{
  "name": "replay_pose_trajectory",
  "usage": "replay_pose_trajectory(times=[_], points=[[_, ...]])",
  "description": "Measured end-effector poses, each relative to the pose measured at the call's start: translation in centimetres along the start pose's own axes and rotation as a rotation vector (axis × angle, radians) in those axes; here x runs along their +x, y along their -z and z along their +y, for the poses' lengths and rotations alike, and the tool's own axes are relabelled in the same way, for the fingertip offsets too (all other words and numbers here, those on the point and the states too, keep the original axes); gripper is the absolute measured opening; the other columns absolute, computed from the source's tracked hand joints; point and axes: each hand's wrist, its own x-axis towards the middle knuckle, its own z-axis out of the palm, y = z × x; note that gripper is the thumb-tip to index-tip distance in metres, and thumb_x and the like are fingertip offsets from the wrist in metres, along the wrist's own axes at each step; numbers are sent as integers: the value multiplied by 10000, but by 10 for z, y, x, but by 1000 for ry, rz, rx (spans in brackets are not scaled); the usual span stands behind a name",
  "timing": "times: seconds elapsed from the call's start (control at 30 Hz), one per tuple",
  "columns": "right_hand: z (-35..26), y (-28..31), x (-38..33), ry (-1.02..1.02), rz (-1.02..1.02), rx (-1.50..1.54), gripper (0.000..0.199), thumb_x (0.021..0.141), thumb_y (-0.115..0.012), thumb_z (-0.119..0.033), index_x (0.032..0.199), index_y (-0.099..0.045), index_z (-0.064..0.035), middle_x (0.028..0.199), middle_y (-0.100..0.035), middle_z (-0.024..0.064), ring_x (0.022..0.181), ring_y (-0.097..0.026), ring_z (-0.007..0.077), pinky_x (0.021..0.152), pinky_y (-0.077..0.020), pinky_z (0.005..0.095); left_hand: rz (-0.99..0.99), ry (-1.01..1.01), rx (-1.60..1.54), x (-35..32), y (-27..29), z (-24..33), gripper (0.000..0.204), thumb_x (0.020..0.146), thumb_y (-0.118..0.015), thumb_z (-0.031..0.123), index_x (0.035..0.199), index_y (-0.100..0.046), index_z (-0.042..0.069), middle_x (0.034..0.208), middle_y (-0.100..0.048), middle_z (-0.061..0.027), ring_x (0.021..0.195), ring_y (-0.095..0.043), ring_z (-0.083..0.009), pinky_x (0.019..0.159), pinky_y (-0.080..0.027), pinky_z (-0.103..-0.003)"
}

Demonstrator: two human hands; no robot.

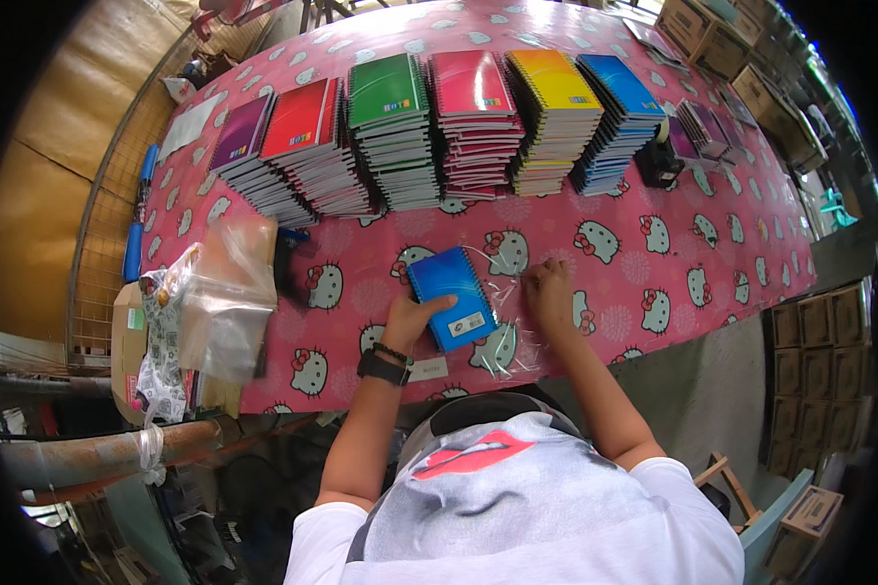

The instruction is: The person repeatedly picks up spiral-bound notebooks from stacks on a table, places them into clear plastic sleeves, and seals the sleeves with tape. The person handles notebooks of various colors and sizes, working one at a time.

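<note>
A small blue spiral-bound notebook (451, 292) lies on or just above the pink, cat-printed tabletop (619, 312), directly in front of the person and nearer the close edge than the far one. Its long axis runs mostly away from the person but leans: the far end points up and to the left, the near end down and to the right. The wire binding follows the right-hand long side. The cover is glossy, shading from deep blue to a brighter, lighter blue, with a white printed label (466, 325) near the close end.

The left hand (421, 314) grips the notebook from its left side, thumb laid flat over the cover, the other fingers largely hidden. The right hand (550, 288) is off to the right with fingers bent downward, at a sheet of clear plastic film (513, 336) beside the notebook; whether it pinches the film cannot be told. Nor is it clear whether the film reaches around the notebook.

A small white card (428, 369) lies by the left wrist. Farther back stand stacks of notebooks (388, 93) in purple, red, green, pink, yellow and blue.
</note>
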Motion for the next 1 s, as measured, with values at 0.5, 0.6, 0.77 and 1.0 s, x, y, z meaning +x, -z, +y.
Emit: replay_pose_trajectory(times=[0.5,0.6,0.77,1.0], points=[[35,16,-11,-165,4,287,293,708,-705,-186,929,-610,-18,789,-629,144,782,-616,321,701,-475,405,158,-288,334,-1,-9,-27,513,810,-660,394,990,-609,-83,899,-630,-163,798,-611,-229,748,-489,-334],[8,36,-14,-262,-107,207,322,727,-702,-184,972,-589,-8,765,-622,114,750,-620,258,677,-475,358,232,-265,315,-5,1,-42,572,852,-586,445,1030,-581,-99,887,-608,-185,829,-589,-280,794,-471,-366],[-12,54,-11,-438,-385,731,483,720,-712,-110,1147,-512,-3,860,-604,83,807,-582,132,678,-462,270,244,-231,477,-1,4,-47,525,926,-492,384,1175,-509,-77,998,-607,-172,882,-572,-185,790,-451,-322],[-60,64,-29,-100,-23,809,498,724,-629,39,1196,-514,-65,952,-606,45,746,-551,113,646,-454,241,219,-382,192,3,-24,-57,669,927,-489,384,1364,-269,-72,1297,-433,-225,1130,-486,-267,946,-386,-330]])
